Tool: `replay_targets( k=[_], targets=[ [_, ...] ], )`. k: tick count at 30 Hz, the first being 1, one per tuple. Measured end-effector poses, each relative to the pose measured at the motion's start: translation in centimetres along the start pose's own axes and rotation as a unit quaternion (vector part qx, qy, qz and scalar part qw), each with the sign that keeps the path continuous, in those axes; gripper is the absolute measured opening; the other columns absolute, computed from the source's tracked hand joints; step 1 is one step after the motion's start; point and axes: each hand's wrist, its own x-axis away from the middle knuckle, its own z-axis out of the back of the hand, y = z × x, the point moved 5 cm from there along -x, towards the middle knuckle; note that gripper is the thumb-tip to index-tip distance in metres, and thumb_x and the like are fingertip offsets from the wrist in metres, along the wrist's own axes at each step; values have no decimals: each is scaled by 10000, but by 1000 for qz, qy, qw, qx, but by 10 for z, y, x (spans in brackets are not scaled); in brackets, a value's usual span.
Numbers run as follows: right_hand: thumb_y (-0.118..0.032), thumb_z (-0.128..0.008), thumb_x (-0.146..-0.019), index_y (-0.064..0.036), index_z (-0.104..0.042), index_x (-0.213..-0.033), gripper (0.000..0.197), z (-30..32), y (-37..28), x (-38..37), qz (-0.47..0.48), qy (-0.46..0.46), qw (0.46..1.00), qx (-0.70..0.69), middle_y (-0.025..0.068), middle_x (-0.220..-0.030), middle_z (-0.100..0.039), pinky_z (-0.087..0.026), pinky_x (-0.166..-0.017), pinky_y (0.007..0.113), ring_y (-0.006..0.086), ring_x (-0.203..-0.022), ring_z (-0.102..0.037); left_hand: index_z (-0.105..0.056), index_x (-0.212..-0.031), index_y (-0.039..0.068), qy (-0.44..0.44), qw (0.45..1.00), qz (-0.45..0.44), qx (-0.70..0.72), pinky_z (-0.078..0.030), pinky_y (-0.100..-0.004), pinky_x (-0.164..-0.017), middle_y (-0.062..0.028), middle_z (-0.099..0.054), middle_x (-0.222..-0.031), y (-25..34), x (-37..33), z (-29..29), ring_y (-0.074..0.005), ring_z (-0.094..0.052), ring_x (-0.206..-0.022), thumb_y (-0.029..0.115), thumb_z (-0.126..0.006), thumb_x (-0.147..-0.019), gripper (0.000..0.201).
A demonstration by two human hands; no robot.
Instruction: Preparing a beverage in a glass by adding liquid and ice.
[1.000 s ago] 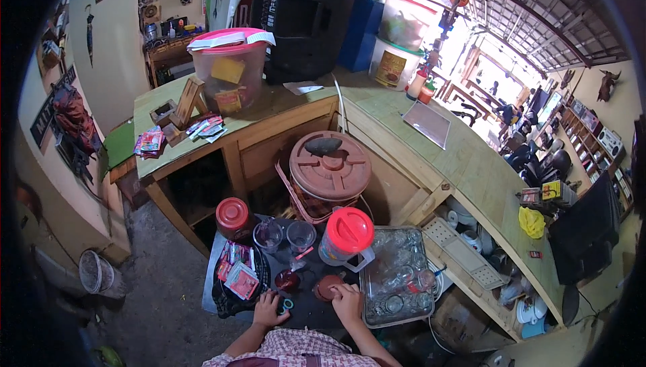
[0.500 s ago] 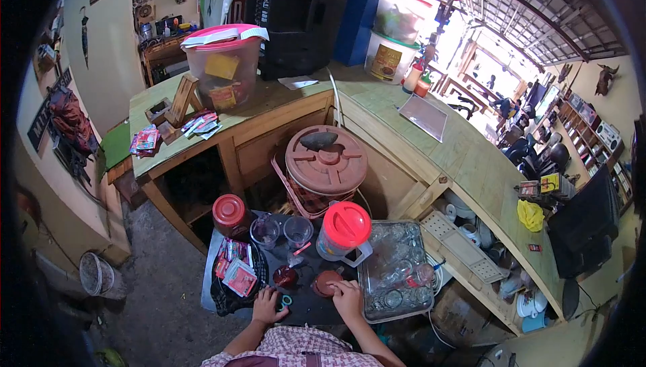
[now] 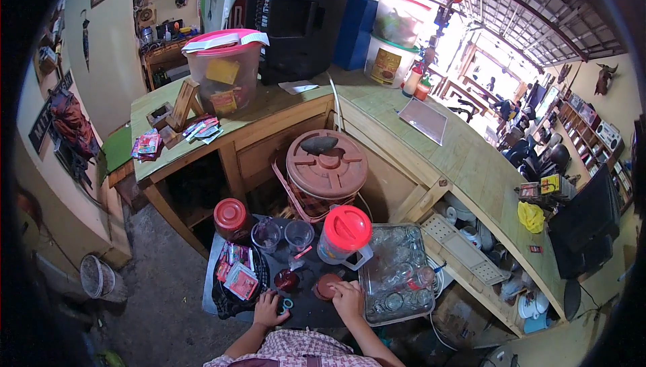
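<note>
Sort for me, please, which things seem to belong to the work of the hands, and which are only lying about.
Seem in use:
- round brown object, at the fingers of the right hand
- teal ring, next to the left hand

Seem only lying about:
- speaker
- yellow bag
- bucket

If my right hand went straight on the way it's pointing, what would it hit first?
Most likely the round reddish-brown lid: your right hand's fingertips seem to touch its edge, though depth is hard to judge.
</note>
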Motion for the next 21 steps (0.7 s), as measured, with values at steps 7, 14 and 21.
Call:
replay_targets(
  k=[7, 14, 21],
  targets=[
    [-107, -629, -661, -165, -698, -740, 120, 2, -4, 1, -5, 5, 999, 47, 15, -735, -635, -437, -648, 369, 228, -714, -541, -523, -1074, 61, 11, 1000, -8, 3, -364, -460, -903, -139, -457, -1168, -2, 0, -2, -338, -395, -1135, 470, -630, -647, 600],
    [-49, -617, -638, -122, -693, -773, 171, -1, -2, -1, 6, 8, 1000, -14, 46, -753, -629, -443, -652, 368, 262, -721, -529, -532, -1062, 57, 14, 1000, -9, -16, -367, -461, -900, -138, -459, -1170, 0, -1, 0, -342, -406, -1124, 470, -637, -636, 602],
    [-36, -623, -632, -134, -689, -771, 182, -2, -1, 0, 7, 16, 999, 48, 27, -747, -640, -444, -667, 341, 247, -719, -529, -531, -1069, 67, 9, 1000, -2, -12, -373, -459, -894, -132, -458, -1163, -1, -1, -1, -335, -408, -1117, 469, -635, -635, 600]
  ],
)
